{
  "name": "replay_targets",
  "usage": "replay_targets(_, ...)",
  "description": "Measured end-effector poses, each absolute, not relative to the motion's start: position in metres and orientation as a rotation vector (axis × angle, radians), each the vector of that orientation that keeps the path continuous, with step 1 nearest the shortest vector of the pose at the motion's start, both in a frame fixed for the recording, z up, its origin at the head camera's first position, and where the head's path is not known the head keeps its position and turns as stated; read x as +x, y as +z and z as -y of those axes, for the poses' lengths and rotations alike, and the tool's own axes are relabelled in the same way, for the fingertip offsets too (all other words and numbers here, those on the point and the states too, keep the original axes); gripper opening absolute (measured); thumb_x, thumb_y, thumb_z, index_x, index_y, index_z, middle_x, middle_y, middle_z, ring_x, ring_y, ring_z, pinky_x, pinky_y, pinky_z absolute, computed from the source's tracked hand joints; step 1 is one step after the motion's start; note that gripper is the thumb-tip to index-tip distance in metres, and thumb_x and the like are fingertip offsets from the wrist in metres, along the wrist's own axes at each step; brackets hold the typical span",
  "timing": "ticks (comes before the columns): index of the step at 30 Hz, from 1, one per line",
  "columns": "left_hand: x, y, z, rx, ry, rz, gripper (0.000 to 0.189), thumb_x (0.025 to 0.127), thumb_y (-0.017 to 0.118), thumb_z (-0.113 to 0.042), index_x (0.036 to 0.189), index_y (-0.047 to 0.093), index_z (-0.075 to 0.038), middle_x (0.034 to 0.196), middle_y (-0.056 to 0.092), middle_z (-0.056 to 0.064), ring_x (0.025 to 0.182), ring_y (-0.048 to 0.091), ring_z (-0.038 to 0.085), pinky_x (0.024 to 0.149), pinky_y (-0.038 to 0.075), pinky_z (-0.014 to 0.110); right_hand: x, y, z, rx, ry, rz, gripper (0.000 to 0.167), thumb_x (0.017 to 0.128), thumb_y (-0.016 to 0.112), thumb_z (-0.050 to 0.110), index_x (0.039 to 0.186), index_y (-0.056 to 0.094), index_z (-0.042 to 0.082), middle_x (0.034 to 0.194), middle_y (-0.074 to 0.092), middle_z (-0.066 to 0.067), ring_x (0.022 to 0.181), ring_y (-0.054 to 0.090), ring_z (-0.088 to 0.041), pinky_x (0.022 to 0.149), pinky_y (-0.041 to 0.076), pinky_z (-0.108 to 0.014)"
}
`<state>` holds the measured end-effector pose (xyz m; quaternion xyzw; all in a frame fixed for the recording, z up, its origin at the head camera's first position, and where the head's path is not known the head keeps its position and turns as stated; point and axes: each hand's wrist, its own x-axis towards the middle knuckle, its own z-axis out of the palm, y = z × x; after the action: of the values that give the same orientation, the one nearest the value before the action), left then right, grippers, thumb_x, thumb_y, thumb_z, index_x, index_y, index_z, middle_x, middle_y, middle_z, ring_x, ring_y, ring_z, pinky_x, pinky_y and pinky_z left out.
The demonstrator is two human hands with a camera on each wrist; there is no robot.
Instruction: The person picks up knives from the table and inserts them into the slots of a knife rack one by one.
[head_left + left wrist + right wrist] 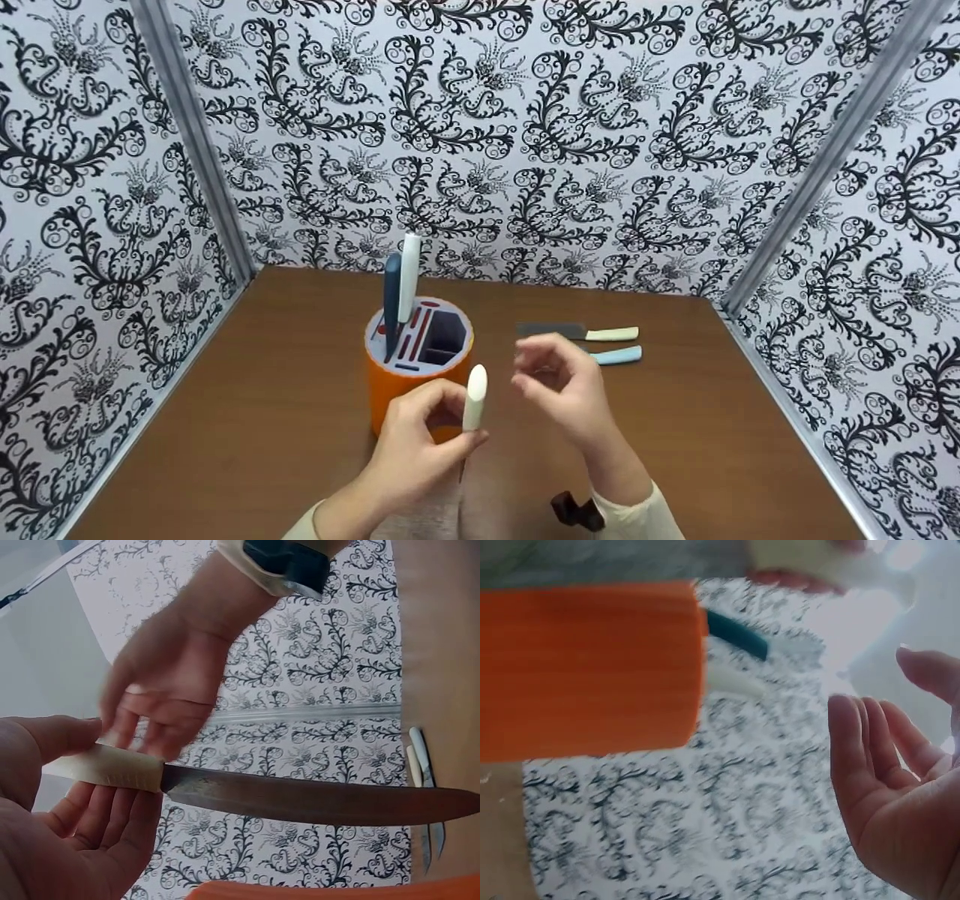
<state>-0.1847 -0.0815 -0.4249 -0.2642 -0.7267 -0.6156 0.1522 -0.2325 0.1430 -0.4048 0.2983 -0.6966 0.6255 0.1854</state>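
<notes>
In the head view, my left hand [409, 439] grips a knife [474, 397] by its cream handle, in front of an orange knife block [382, 390]. The long dark blade of that knife shows fully in the left wrist view, reaching out from the handle [120, 767]. My right hand [570, 386] hovers to the right of the handle, apart from it, its fingers loosely bent with nothing between them. From the slotted top of the block rise a dark blue handle [391, 300] and a white handle [409, 277].
Two knives lie on the brown table [300, 360] at the back right: one with a cream handle [613, 334], the other with a light blue handle [619, 355]. Patterned walls [480, 150] enclose the table at the back and sides.
</notes>
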Motion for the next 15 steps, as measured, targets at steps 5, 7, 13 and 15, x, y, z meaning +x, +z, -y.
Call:
replay_targets(5,-0.182,-0.421,0.086,-0.758,-1.748,2.042,0.032,0.080,0.092,-0.005,0.100,0.073,-0.019,0.090,0.071,-0.003,0.080,0.071,0.010,0.080,0.066,0.032,-0.260,-0.422,-0.140,0.617,1.864,2.016,0.053,0.083,0.078,-0.013,0.133,0.062,-0.004,0.107,0.066,-0.020,0.098,0.070,-0.019,0.082,0.065,-0.031)
replay_targets(7,-0.181,-0.420,0.087,-0.775,-1.745,2.013,0.032,0.079,0.092,-0.003,0.101,0.073,-0.018,0.091,0.072,-0.001,0.080,0.071,0.010,0.079,0.066,0.032,-0.269,-0.431,-0.138,0.572,1.895,2.042,0.064,0.082,0.079,-0.012,0.141,0.057,-0.001,0.116,0.064,-0.020,0.105,0.068,-0.020,0.086,0.065,-0.031)
replay_targets(13,-0.180,-0.416,0.092,-0.793,-1.744,1.944,0.029,0.081,0.090,-0.002,0.104,0.074,-0.011,0.096,0.075,0.005,0.084,0.073,0.010,0.081,0.066,0.030,-0.286,-0.454,-0.131,0.588,1.930,2.138,0.076,0.082,0.085,-0.007,0.149,0.051,-0.001,0.133,0.062,-0.021,0.119,0.064,-0.028,0.095,0.063,-0.037)
replay_targets(15,-0.178,-0.413,0.094,-0.777,-1.755,1.932,0.029,0.082,0.090,-0.002,0.105,0.074,-0.010,0.098,0.074,0.006,0.087,0.074,0.010,0.082,0.066,0.030,-0.289,-0.460,-0.128,0.620,1.937,2.168,0.076,0.082,0.086,-0.005,0.150,0.051,0.000,0.137,0.062,-0.022,0.123,0.063,-0.033,0.098,0.062,-0.040)
